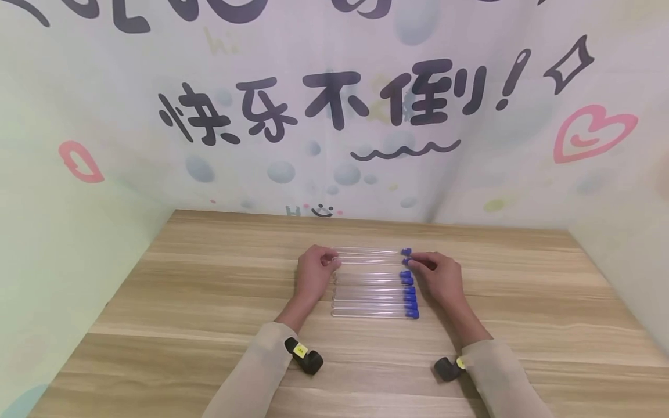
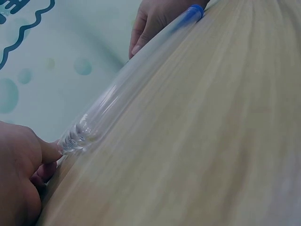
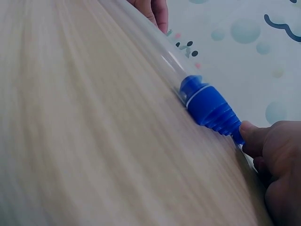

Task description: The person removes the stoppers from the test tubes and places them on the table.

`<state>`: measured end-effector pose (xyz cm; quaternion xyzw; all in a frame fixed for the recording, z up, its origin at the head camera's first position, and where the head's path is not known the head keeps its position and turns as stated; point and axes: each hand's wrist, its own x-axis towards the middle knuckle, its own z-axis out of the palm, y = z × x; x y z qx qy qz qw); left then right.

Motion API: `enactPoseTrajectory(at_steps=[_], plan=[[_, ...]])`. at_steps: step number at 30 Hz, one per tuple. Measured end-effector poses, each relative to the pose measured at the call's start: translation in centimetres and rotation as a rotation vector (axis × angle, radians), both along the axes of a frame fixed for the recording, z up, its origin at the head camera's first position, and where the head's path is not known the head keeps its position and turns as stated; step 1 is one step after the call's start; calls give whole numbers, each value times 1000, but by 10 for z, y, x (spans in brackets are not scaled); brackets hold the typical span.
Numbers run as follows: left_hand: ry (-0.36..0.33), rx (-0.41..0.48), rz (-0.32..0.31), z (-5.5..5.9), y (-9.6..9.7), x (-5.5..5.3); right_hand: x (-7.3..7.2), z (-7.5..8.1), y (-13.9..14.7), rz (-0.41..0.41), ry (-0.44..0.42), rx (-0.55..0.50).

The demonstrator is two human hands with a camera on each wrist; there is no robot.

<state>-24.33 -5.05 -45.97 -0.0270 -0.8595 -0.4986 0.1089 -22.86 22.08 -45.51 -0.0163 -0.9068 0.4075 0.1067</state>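
Several clear test tubes [image 1: 366, 314] with blue caps [image 1: 412, 314] lie side by side on the wooden table, caps to the right. In the head view, my left hand [image 1: 315, 271] pinches the rounded end of a test tube [image 1: 368, 261], second from the back. At its other end, my right hand [image 1: 441, 277] pinches the blue cap. The left wrist view shows the thumb against the clear tube ends [image 2: 77, 139]. In the right wrist view, the thumb and fingers meet the last of the lined-up blue caps [image 3: 211, 110]. Part of each hand's fingers is hidden.
A wooden tabletop [image 1: 198, 278] extends around the row. Behind it hangs a white printed cloth [image 1: 292, 151] with dark lettering, and similar cloth stands at both sides. A black wrist camera [image 1: 308, 360] sits on the left sleeve, another [image 1: 446, 368] on the right.
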Motion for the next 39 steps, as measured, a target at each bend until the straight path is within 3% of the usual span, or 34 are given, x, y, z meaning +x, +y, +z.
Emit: enactPoseTrajectory(at_steps=[23,39], plan=[[-12,-22,22,5,-1,-1,-1,3,-3,-6,6,1],[6,27,40,2,-2,4,2,2,-2,-58,40,-79]])
